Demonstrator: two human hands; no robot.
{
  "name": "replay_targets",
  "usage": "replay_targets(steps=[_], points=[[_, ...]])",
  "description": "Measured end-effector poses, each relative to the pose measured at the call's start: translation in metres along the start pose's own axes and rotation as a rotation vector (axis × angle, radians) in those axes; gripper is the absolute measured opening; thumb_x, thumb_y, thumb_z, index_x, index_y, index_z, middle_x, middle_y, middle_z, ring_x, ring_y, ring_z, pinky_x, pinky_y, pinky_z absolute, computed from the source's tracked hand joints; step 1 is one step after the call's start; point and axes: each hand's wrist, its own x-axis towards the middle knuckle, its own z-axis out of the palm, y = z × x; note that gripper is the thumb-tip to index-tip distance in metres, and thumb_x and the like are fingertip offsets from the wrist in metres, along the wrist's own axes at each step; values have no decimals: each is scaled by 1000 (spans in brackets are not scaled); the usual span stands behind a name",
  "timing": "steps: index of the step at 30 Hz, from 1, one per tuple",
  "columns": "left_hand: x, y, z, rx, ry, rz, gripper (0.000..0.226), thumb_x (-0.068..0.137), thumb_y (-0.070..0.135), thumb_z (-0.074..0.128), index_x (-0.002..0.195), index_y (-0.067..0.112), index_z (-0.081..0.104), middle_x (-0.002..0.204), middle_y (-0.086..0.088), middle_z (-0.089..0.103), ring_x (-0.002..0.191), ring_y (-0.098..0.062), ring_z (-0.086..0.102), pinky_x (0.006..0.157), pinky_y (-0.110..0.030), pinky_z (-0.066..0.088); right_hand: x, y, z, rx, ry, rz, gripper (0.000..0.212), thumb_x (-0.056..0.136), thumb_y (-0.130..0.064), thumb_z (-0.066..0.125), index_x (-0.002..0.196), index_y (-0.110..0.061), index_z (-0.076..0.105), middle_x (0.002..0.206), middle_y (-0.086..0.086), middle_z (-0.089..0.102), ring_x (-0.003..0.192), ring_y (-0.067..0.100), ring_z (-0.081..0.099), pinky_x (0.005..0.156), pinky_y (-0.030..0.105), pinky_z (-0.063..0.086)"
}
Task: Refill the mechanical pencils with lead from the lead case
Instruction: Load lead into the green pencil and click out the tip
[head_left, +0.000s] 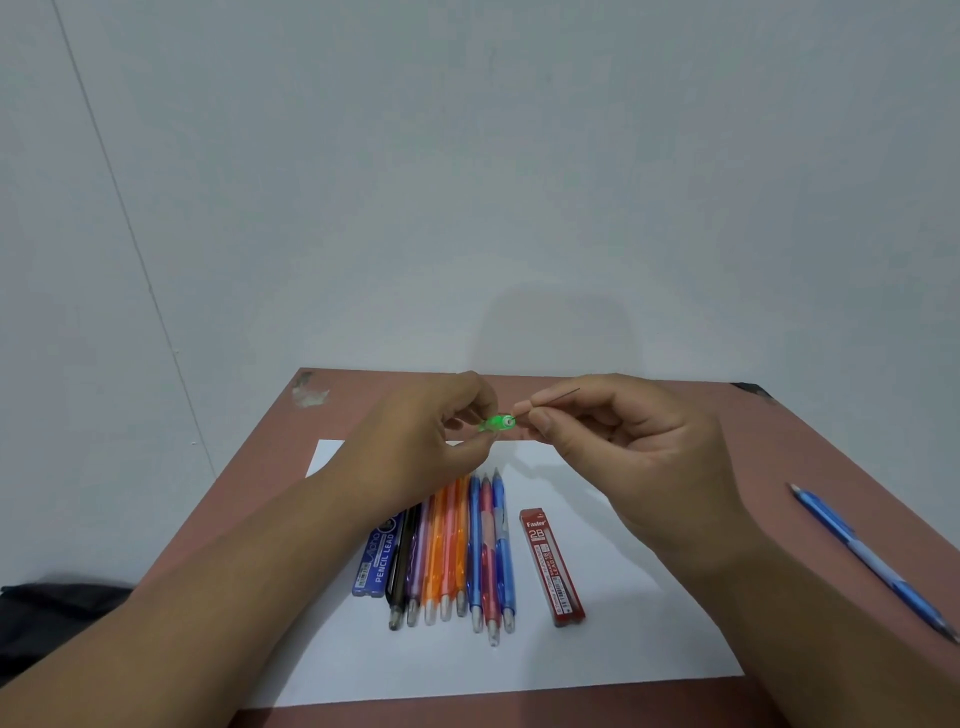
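Two hands are up over the table (779, 447), close together. The left hand (415, 447) pinches a green pencil (497, 422), its open end facing the right hand (644, 457). The right hand pinches a thin lead (563, 396) whose tip is right at that open end. Eight pencils (467, 551) lie in a row on the white paper (623, 639). Two lead cases rest there: a blue case (376, 558) left of the row, a red case (551, 566) right. One blue pencil (867, 556) lies near the right table edge.
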Motion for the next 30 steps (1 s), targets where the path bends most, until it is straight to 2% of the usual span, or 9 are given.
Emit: replay_targets(steps=[11,24,30], points=[[-1,1,-1,-25,-21,-18,14,88,29,75,97,30,65,90,20,66,87,-3,66,78,-33,60,1,2,-1,-73,-8,-55,13,87,-11,73,99,-14,78,93,-8,78,91,11,75,79,19,58],[-2,5,-3,-12,5,13,14,87,26,76,98,27,67,91,17,68,86,-5,66,76,-34,60,2,2,-2,-99,5,-49,15,87,-7,75,97,-19,78,91,-10,78,90,10,75,80,19,58],[-1,3,-2,-7,-3,-6,16,87,28,75,99,32,65,91,20,67,87,-3,65,76,-34,60,3,1,-2,-59,11,-21,20,87,-5,76,95,-23,77,92,-9,78,90,12,75,79,21,58]])
